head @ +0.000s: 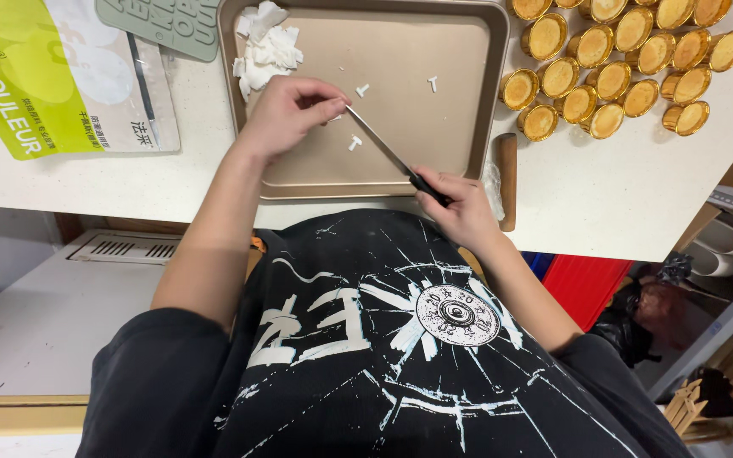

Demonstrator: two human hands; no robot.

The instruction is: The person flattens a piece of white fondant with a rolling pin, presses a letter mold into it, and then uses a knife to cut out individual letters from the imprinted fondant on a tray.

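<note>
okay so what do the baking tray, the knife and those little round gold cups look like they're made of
Baking tray: likely metal with a matte champagne-gold coating; rolled rim, even dull sheen.
Knife, handle in the right hand, tip by the left hand: thin grey blade, probably steel; dark handle, possibly plastic.
Gold cups: seemingly shiny foil or thin metal, with glinting rims.
</note>
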